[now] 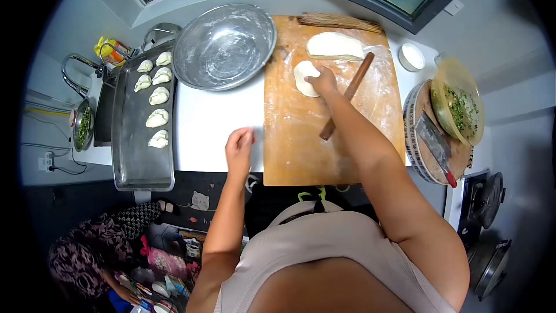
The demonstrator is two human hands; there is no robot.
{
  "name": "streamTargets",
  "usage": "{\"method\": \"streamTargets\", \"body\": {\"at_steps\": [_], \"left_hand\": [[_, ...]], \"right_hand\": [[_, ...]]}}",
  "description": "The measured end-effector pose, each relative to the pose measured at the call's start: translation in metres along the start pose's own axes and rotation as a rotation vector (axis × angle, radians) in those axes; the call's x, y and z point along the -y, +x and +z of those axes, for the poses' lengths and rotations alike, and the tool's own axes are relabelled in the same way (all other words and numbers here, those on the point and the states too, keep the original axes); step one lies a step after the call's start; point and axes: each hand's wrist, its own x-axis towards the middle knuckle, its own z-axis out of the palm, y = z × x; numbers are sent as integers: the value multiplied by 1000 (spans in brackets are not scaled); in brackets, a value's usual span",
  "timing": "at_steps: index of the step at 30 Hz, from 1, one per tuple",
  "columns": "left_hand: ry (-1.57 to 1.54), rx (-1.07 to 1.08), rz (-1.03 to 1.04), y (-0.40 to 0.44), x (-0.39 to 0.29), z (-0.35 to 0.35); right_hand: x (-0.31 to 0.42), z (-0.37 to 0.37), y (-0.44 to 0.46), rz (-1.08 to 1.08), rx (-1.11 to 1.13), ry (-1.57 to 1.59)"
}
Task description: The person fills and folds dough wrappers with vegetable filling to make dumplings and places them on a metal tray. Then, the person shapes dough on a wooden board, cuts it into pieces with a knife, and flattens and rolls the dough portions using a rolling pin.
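A flat round dough wrapper (303, 86) lies on the floured wooden board (295, 150). My right hand (324, 82) is at its right edge, pinching it between thumb and fingers. Just right of that hand, a dark wooden rolling pin (360, 76) rests diagonally, partly hidden under my forearm. Behind the wrapper sits a thick slab of dough (335, 46). My left hand (238, 144) hovers by the white counter left of the board, its fingers curled together with nothing visible in them.
At left, a metal tray (139, 168) carries several filled dumplings (157, 118). A large floury metal bowl (225, 46) stands behind. On the right are a bowl of green filling (460, 107), a cleaver (433, 139) and a small white bowl (412, 57). Another person (92, 249) is at lower left.
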Motion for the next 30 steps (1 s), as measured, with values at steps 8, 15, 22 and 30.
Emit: {"method": "streamTargets", "body": {"at_steps": [8, 15, 22, 30], "left_hand": [[-1275, 564, -446, 43, -27, 165], [-1125, 601, -619, 7, -57, 271], [-1005, 778, -580, -10, -92, 339], [-1464, 911, -608, -45, -108, 485]], "right_hand": [[67, -129, -81, -60, 258, 593], [38, -243, -135, -323, -103, -253], [-46, -466, -146, 39, -370, -725], [-141, -528, -101, 298, 263, -1074]]}}
